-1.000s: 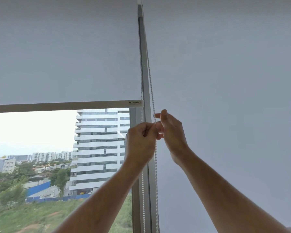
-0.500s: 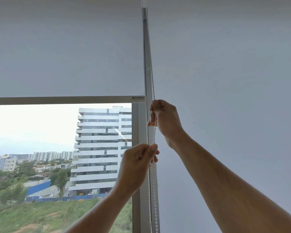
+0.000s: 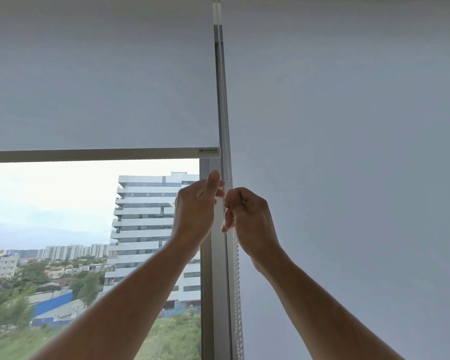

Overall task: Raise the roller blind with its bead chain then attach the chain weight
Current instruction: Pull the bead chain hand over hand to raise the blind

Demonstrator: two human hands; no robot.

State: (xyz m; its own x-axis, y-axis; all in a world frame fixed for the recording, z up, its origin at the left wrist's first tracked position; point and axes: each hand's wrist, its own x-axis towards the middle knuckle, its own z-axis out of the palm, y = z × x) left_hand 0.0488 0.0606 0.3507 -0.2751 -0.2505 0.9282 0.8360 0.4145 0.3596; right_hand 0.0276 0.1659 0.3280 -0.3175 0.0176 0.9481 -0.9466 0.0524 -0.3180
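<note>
A pale grey roller blind [image 3: 99, 81] covers the upper part of the left window, its bottom bar [image 3: 102, 154] a little above hand height. The white bead chain [image 3: 236, 268] hangs along the grey window frame [image 3: 217, 281] between this blind and a second one. My right hand [image 3: 247, 219] is pinched shut on the chain just below the bar's level. My left hand [image 3: 196, 206] is raised beside it, thumb up and fingers curled toward the chain's other strand; its grip is hidden behind the hand. No chain weight shows.
A second blind [image 3: 348, 178] on the right is fully down. Through the open lower pane [image 3: 89, 242] I see a white high-rise, low buildings and green ground outside.
The blind's bottom bar has risen slightly. My left hand went up from below to the level of my right hand, which came down a little along the chain.
</note>
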